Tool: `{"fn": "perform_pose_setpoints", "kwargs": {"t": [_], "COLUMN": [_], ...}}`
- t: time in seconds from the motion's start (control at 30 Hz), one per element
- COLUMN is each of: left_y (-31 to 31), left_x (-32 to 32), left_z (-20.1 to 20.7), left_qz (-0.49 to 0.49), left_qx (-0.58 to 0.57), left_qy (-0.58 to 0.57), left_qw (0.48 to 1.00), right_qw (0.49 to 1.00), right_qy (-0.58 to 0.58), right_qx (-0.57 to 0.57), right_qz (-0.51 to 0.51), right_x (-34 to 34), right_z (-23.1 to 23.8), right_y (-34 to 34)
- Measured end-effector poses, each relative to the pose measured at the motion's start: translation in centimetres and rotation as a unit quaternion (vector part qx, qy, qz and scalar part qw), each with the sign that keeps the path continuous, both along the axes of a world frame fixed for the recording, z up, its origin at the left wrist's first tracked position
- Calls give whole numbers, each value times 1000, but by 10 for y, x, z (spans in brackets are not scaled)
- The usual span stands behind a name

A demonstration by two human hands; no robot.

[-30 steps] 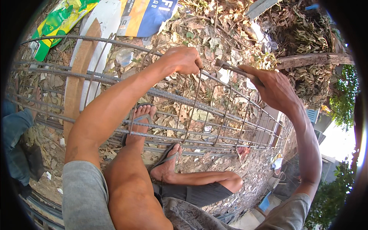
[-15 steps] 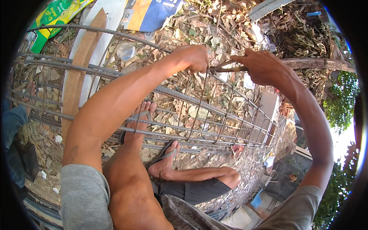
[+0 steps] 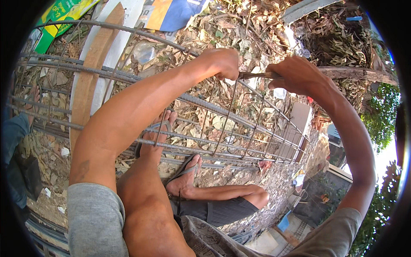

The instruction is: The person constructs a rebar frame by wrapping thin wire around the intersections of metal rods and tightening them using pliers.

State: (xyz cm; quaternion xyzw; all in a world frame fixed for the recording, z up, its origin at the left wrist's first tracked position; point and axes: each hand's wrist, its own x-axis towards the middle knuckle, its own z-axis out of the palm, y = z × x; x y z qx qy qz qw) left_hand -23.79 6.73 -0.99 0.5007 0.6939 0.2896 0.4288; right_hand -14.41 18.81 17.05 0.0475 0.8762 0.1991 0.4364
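Note:
A long cage of ribbed steel bars (image 3: pixel 222 112), joined by thinner bent stirrups (image 3: pixel 232 103), lies across the view. My left hand (image 3: pixel 224 63) is closed in a fist over its far top bar; what its fingers hold is hidden. In my right hand (image 3: pixel 295 75) are metal pincers (image 3: pixel 259 75), with their handles squeezed close together. Their jaws meet the top bar right beside the left fist, where a stirrup crosses it. Any tie wire there is too small to make out.
A wooden plank (image 3: pixel 92 75) and a white board lie under the cage at the left. Printed sacks (image 3: pixel 175 15) are at the far side. Dry leaves and rubble cover the ground. Another person's blue-clad leg (image 3: pixel 17 137) shows at left. A pale block (image 3: pixel 295 124) stands at the cage's right end.
The pincers' handles have come together from a spread position, and the tool has levelled out. Both hands appear slightly further right in the view.

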Motion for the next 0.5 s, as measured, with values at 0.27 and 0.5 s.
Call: {"fn": "perform_pose_setpoints", "kwargs": {"t": [0.27,0.5], "left_y": [-19,-19], "left_x": [17,12], "left_z": [10,13], "left_qz": [3,-11], "left_qx": [47,31], "left_qy": [91,91], "left_qw": [995,995], "right_qw": [962,997], "right_qy": [-122,5], "right_qx": [-86,-66], "right_qz": [-229,52], "right_x": [-10,7], "right_z": [-5,-1], "right_y": [15,30]}}
